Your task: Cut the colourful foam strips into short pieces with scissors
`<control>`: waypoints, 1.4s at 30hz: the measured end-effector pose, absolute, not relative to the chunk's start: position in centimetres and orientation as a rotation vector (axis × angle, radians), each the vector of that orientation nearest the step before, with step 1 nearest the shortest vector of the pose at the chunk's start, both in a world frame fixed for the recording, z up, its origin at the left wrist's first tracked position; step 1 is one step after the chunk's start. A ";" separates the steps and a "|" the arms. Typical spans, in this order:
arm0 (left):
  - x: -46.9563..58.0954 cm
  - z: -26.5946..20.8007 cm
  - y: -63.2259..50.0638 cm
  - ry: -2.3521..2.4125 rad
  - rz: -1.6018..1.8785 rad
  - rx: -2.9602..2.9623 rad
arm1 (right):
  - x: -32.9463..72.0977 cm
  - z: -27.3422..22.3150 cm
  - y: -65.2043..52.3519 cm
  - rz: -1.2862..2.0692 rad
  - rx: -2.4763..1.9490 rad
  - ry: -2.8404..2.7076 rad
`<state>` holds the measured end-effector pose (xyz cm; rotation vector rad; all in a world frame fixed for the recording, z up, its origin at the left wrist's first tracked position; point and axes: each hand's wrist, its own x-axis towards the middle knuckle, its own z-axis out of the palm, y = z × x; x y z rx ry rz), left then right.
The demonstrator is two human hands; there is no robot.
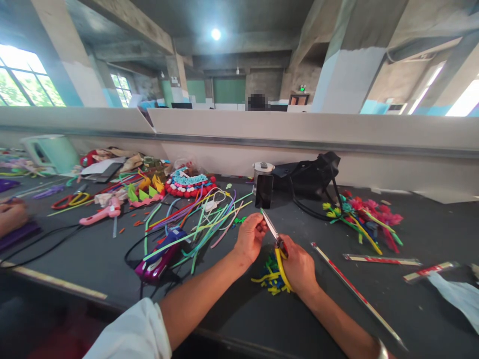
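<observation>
My right hand is closed around the yellow handles of a pair of scissors, whose metal blades point up and away to the left. The fingers of my left hand are pinched together beside the blade tips. A tiny green bit, which looks like the end of a pipe cleaner, shows there; the rest of it is hidden by the fingers. Beneath both hands lies a pile of short cut pieces in yellow, green and blue. A dark phone stands upright just beyond the blades, against a lidded metal cup.
Long pipe cleaners and a purple device lie left, with a pink glue gun farther out. At the right are a black bag, colourful fuzzy flowers and wrapped sticks. Another person's hand is far left.
</observation>
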<state>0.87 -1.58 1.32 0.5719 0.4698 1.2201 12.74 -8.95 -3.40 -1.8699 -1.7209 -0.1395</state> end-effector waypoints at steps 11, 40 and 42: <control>0.9 1.3 -1.7 0.465 1.206 0.594 | 12.6 -3.2 -9.0 -0.101 -1.871 -1.726; 0.8 1.0 -1.3 0.449 1.222 0.596 | 13.1 -2.9 -8.9 -0.062 -1.887 -1.659; 0.8 0.8 -1.2 0.454 1.232 0.594 | 13.2 -3.0 -8.9 -0.110 -1.911 -1.653</control>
